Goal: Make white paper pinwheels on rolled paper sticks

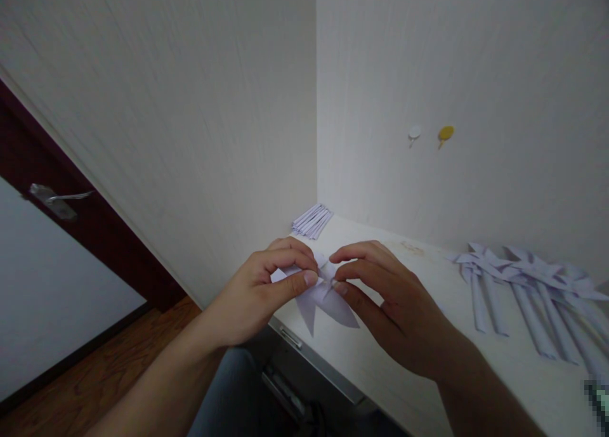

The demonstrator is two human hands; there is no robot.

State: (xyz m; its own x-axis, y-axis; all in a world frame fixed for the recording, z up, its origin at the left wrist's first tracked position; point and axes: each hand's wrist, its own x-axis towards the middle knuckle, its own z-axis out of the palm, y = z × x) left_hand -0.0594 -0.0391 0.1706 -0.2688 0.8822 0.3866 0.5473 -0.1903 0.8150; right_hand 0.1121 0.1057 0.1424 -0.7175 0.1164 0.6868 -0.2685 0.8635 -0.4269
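A white paper pinwheel (328, 294) is held over the front part of the white tabletop, its pointed blades hanging down toward me. My left hand (266, 285) pinches its left side between thumb and fingers. On the other side, the thumb and fingertips of my right hand (380, 291) close on the paper near the pinwheel's middle. Fingers cover part of the centre, so how the folds meet there is hidden.
Behind my hands lies a bundle of rolled paper sticks (313, 221). Several paper pinwheels on sticks (528, 285) lie at the right. Walls meet behind the table (380, 361). A white hook (414, 133) and a yellow hook (446, 134) are on the wall. A door handle (61, 199) is at left.
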